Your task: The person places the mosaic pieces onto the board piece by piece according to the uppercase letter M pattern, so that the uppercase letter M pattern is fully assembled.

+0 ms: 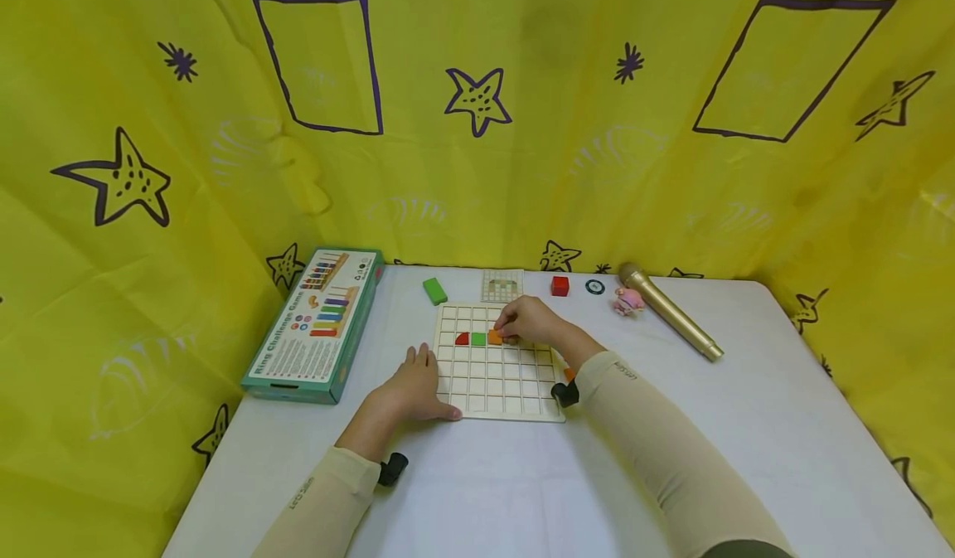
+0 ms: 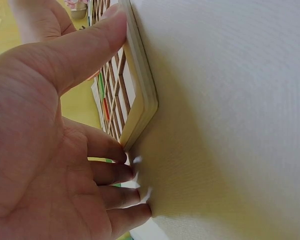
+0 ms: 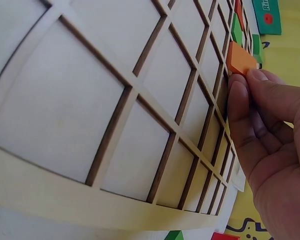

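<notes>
Here the right hand (image 1: 531,321) pinches an orange block (image 3: 241,59) beside a green square (image 1: 479,339) (left hand (image 1: 411,387), grip relaxed, touching the gridded board (image 1: 495,386))

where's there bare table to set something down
Bare: the table between the sleeves, in front of the grid board; also between right sleeve and gold microphone. Crowded: behind the board, with green block, pattern card and red block.
</notes>
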`<state>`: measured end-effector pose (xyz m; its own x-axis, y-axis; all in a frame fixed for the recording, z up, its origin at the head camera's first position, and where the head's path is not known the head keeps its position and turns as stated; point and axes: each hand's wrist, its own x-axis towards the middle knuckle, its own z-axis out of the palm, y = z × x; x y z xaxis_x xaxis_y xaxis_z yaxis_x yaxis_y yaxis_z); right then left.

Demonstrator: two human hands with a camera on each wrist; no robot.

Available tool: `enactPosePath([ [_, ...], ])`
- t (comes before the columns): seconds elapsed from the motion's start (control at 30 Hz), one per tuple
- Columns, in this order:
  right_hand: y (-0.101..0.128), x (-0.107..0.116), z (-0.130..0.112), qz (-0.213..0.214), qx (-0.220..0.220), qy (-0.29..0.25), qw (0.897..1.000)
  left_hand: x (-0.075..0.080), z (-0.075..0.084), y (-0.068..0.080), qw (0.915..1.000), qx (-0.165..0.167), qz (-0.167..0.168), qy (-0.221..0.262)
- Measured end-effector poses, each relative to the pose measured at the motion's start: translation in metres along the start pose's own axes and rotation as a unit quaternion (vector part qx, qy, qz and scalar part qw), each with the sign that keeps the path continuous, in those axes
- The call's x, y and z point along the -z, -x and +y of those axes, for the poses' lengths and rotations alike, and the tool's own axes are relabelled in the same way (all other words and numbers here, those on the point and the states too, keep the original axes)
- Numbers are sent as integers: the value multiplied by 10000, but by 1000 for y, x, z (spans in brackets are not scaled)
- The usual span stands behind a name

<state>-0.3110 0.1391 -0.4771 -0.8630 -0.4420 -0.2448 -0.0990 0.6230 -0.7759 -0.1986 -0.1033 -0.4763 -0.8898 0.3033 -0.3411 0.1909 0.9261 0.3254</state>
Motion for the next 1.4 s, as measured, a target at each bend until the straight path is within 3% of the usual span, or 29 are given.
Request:
enactPosePath([
  [0.93, 0, -8, -6, 194, 147, 1168, 9929, 5, 5, 3, 9999, 99, -67, 3],
  [1.4, 3, -11, -7, 279, 210, 1228, 9918, 0, 2, 1, 9999, 100, -55, -37],
])
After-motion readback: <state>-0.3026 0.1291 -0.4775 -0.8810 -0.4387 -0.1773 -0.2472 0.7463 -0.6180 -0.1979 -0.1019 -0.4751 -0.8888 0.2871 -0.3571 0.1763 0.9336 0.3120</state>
